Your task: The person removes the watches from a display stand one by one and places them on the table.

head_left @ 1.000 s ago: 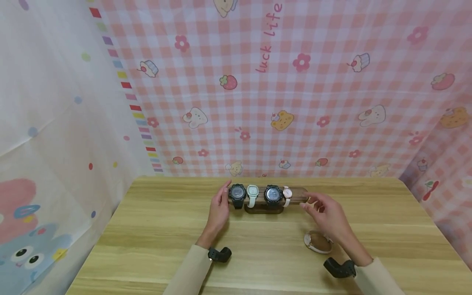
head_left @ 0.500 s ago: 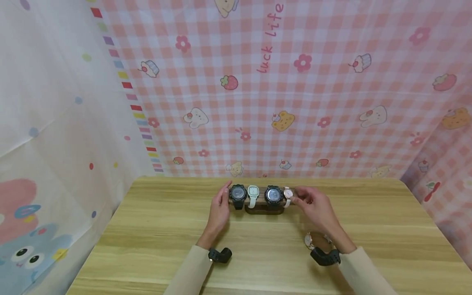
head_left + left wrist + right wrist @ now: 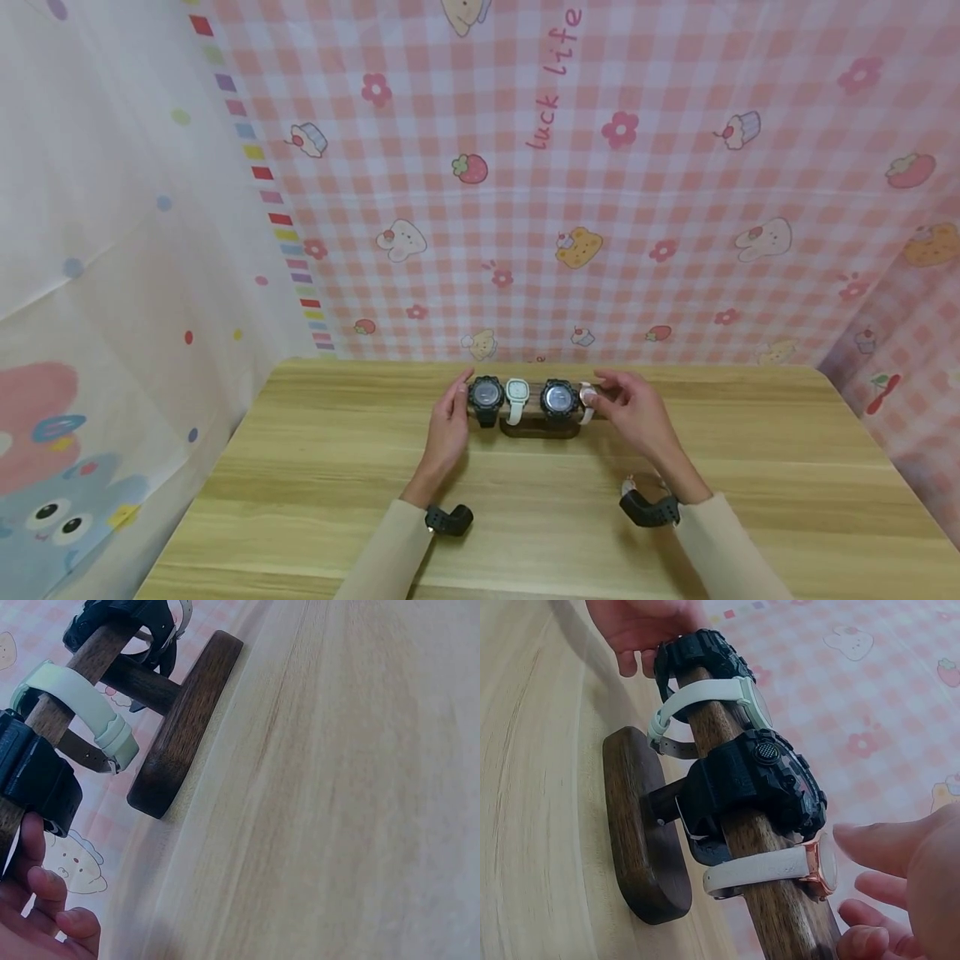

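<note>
A dark wooden watch stand (image 3: 540, 429) carries several watches in a row on its bar. My left hand (image 3: 446, 425) holds the bar's left end, right beside a black digital watch (image 3: 486, 392). Along from it come a mint-green square watch (image 3: 517, 390) and a second black watch (image 3: 742, 780). At the right end my right hand (image 3: 637, 417) has its thumb on the face of a rose-gold watch with a white strap (image 3: 776, 871). The other fingers of this hand curl near the bar (image 3: 795, 922). In the head view the thumb partly covers that watch.
Another watch (image 3: 627, 484) lies on the wooden table (image 3: 337, 467) beneath my right forearm, mostly hidden by the black wrist camera (image 3: 647, 510). Behind the table's far edge hangs a pink checked cloth (image 3: 525, 208). A white printed cloth (image 3: 112, 250) hangs at the left.
My right hand has moved left from the bar's bare right end to the white-strapped watch, its thumb now over the face. The left hand stays at the left end.
</note>
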### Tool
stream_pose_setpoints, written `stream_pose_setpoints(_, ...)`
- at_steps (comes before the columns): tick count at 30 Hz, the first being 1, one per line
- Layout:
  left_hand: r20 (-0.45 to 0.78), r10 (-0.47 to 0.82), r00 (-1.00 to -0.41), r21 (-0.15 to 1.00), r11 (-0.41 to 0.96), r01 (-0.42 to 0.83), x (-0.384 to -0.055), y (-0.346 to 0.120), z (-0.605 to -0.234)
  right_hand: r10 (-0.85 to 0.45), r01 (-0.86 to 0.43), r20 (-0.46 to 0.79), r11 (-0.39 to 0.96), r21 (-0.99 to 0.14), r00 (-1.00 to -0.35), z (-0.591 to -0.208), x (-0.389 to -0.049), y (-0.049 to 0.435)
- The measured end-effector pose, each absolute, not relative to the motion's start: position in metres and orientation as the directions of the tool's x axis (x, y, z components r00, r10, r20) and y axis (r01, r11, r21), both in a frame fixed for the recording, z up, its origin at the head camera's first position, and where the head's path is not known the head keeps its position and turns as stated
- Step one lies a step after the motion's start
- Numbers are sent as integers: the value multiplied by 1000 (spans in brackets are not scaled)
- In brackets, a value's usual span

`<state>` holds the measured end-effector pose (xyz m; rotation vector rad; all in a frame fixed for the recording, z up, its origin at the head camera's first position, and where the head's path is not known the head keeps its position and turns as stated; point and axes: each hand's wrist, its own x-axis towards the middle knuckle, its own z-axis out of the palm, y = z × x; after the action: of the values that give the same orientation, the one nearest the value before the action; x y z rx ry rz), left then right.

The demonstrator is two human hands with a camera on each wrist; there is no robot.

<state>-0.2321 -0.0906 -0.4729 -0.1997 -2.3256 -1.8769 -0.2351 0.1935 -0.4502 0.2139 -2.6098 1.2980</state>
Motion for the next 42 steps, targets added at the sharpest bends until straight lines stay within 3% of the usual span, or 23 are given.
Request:
stream_pose_setpoints(19,199,18,-980,958,206,199,-234,-91,-475,-94,-239,234,636,-734,-968,-446,-238,189)
stream_pose_setpoints(30,233,-6,-973,951,213,226,-255,-93,-511,-121,-244,220,657,-713,-968,-441,-239,186)
stream_pose_setpoints(37,201,22,-979,957,210,202,-235,-91,-476,-129,-243,213,679,-693,-968,-441,-241,185)
stream_pose_setpoints(42,212,19,-977,956,204,212,-234,-91,-474,-133,-238,202,673,-700,-970,-442,-242,185)
